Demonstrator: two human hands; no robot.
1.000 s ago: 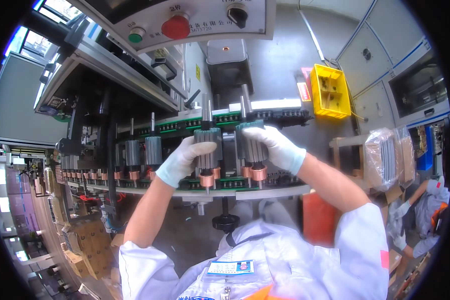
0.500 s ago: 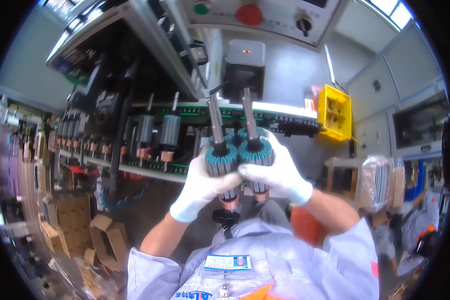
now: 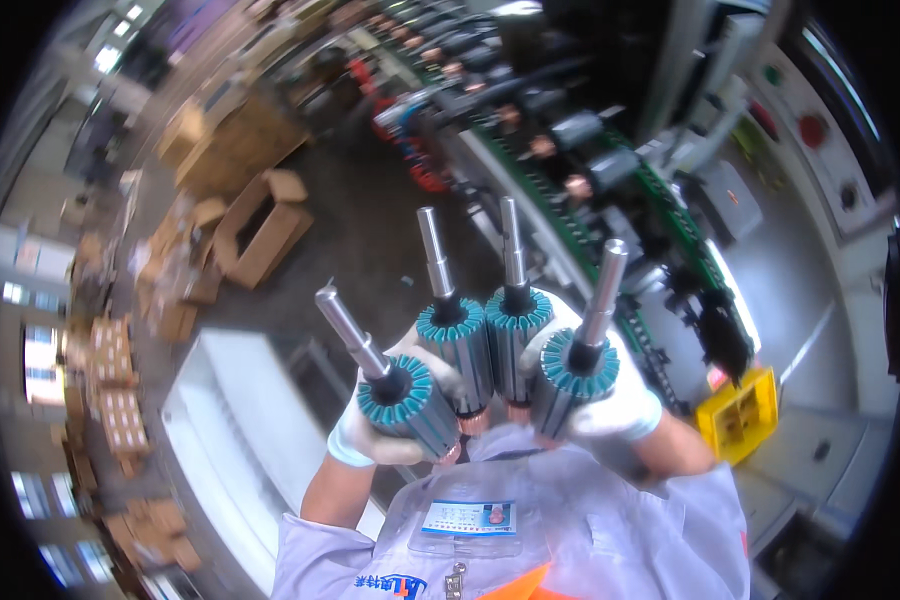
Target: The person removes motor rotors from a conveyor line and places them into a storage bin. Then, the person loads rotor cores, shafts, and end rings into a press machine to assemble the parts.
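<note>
Several motor armatures with steel shafts, teal-insulated slotted cores and copper commutators stand close together in front of my chest, shafts up. My left hand (image 3: 370, 435), in a white glove, is closed round the outer left armature (image 3: 408, 400), which tilts left, and the inner left armature (image 3: 458, 350). Likewise gloved, my right hand (image 3: 625, 400) grips the inner right armature (image 3: 513, 345) and the outer right armature (image 3: 575, 375), whose shaft leans right. The two inner cores nearly touch. Many of my fingers are hidden behind the cores.
A green-edged conveyor (image 3: 545, 205) carrying more armatures runs along the upper right. A yellow bin (image 3: 738, 412) stands at its near end. Left of me is a long white surface (image 3: 235, 430); beyond it lies an open cardboard box (image 3: 260, 228). A control panel (image 3: 820, 140) is far right.
My view has turned left, so the conveyor now lies to the right and the white surface has come in. The armatures have spread apart, showing two on each side, away from the conveyor.
</note>
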